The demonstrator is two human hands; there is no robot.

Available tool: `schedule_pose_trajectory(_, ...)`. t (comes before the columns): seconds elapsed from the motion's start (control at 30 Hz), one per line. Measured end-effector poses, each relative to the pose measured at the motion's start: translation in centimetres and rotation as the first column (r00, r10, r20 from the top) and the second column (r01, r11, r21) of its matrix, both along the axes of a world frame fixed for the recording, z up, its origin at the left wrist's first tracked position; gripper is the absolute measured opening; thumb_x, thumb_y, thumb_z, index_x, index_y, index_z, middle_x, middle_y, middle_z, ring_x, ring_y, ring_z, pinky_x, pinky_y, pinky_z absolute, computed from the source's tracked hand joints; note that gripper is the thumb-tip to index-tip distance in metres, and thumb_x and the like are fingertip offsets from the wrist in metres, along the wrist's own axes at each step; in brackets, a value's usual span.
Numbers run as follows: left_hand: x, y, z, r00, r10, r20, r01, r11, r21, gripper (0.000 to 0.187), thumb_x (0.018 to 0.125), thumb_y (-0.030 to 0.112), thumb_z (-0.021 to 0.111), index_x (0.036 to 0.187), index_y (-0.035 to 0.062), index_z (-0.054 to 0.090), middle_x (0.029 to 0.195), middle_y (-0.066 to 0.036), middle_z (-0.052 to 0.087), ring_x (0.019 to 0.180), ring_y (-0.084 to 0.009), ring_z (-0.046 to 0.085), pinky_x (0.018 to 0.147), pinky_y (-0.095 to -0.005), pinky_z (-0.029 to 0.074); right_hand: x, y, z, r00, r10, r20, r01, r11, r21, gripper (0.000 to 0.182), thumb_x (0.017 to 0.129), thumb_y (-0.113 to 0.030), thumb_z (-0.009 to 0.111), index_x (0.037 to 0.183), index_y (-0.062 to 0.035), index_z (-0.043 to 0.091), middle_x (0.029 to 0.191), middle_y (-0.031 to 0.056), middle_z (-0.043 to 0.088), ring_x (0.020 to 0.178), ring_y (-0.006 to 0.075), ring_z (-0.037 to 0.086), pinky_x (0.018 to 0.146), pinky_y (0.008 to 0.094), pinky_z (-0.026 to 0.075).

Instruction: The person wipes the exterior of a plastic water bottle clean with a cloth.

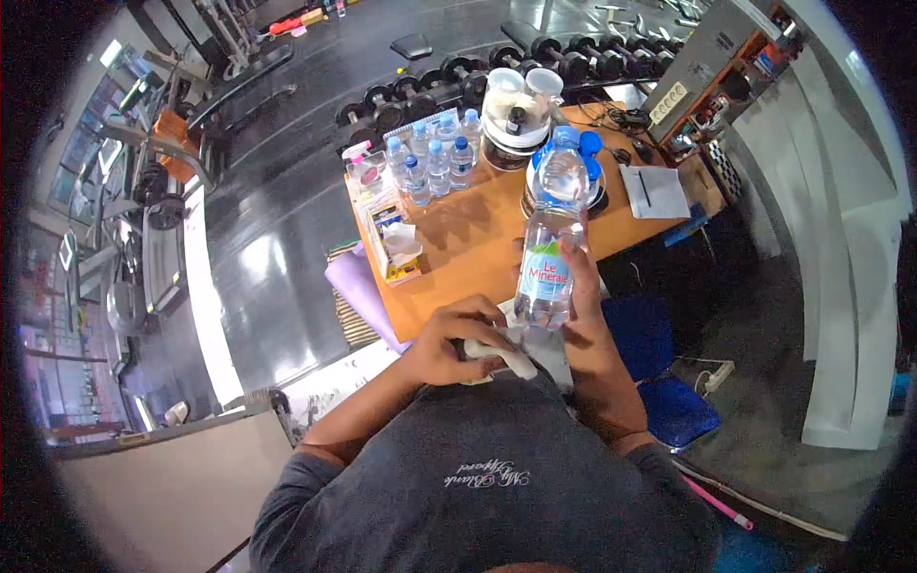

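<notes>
In my right hand (585, 277) is a clear plastic water bottle (551, 244), upright, with a blue cap and a Le Minerale label facing me. My fingers wrap round its lower half from the right. Close to the bottle's base, my left hand (457, 342) is closed on a white cloth (511, 360) held in front of my chest. Part of the cloth is hidden behind the fingers. Several more water bottles (438, 170) stand grouped at the back left of the wooden table (458, 239), with a pink-topped spray bottle (364, 164) beside them.
Tubs (516, 124) and blue-lidded containers stand behind the held bottle. Paper with a pen (654, 191) lies at the table's right; a small box (396, 244) sits at its left edge. Dumbbells (458, 76) line a rack beyond. A blue chair (673, 411) is at my right.
</notes>
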State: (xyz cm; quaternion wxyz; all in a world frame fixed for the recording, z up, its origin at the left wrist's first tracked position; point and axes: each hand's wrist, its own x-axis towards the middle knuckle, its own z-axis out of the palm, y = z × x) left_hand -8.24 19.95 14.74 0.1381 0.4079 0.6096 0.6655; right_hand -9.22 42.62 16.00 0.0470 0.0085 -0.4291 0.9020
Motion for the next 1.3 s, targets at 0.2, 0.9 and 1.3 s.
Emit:
schedule_pose_trajectory(0.2,-2.3,-0.1,1.1,0.959,0.275,0.074,-0.282,0.954,0.103,0.026,0.076,0.008,0.082,0.1,0.0013,0.078,0.111,-0.011,0.065,0.106,-0.0242,0.06,0.092,-0.0369,0.047,-0.3,0.5,0.6,0.993,0.108,0.047,-0.098,0.979,-0.181,0.068,0.099,-0.033,0.064,0.154,-0.0154,0.027,0.126,0.0205,0.061,0.1,0.0358,0.071,0.069,0.0496,0.066)
schedule_pose_trajectory(0.9,-2.8,7.9,3.8,0.898,0.322,-0.3,-0.389,0.9,-0.198,0.03,0.075,0.011,0.081,0.103,0.0041,0.074,0.111,-0.014,0.062,0.092,-0.0262,0.065,0.079,-0.0375,0.053,-1.2,5.3,-5.1,0.986,0.165,0.001,-0.149,0.887,-0.437,0.073,0.103,-0.067,0.039,0.158,-0.0186,0.031,0.124,0.0145,0.065,0.103,0.0308,0.071,0.084,0.0473,0.062)
schedule_pose_trajectory(1.3,-1.3,0.5,-0.2,0.988,-0.141,-0.062,0.13,0.978,-0.163,0.025,0.075,0.008,0.081,0.099,0.0029,0.076,0.11,-0.016,0.064,0.105,-0.0294,0.062,0.087,-0.0375,0.05,4.2,-1.0,-4.3,0.979,-0.199,0.045,0.198,0.98,0.034,0.059,0.099,-0.026,0.064,0.149,-0.009,0.036,0.125,0.0201,0.063,0.096,0.0289,0.071,0.076,0.0433,0.064)
